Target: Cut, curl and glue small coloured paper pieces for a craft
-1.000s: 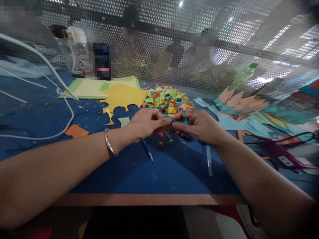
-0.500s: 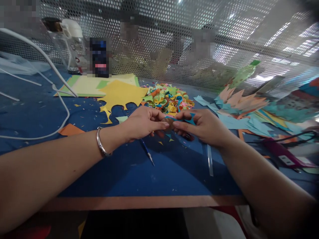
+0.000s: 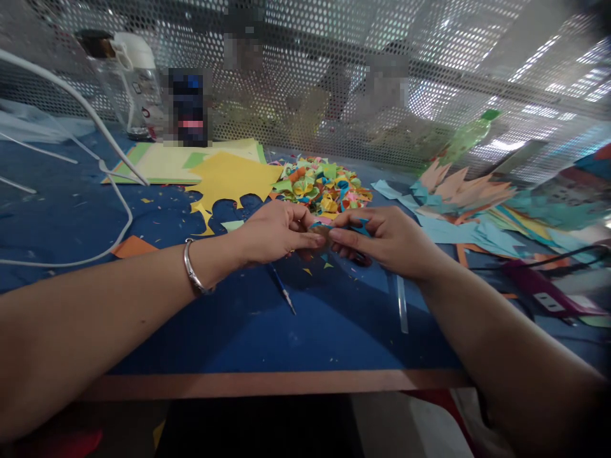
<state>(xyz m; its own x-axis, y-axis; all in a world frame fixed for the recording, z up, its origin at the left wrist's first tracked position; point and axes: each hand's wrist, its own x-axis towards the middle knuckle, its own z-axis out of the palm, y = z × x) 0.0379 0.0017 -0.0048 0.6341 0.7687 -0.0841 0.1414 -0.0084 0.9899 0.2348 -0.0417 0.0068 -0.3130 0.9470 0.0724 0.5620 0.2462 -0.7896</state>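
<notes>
My left hand [image 3: 272,234], with a silver bangle at its wrist, pinches a small brownish piece with a blue edge [image 3: 317,229] between thumb and fingers. The fingers hide most of it, so its exact kind is unclear. My right hand [image 3: 382,238] meets it from the other side, fingertips closed at the piece's edge. A bit of blue paper [image 3: 361,224] sticks out between the right fingers. Under them shows a dark reddish rounded thing [image 3: 363,259], perhaps a scissor handle. Just beyond both hands is a heap of coloured paper scraps [image 3: 324,184].
Yellow cut paper [image 3: 233,175] lies on pale sheets [image 3: 162,159] at left. A blue pen-like tool [image 3: 282,289] and a clear strip [image 3: 401,305] lie nearer. White cable [image 3: 128,216], bottles [image 3: 140,83], paper spikes [image 3: 458,184] and a purple power strip [image 3: 544,289] surround the work area.
My right fingertips have shifted slightly left, and less blue paper shows between the right fingers. Both hands stay together at the small piece. The view has tilted a little.
</notes>
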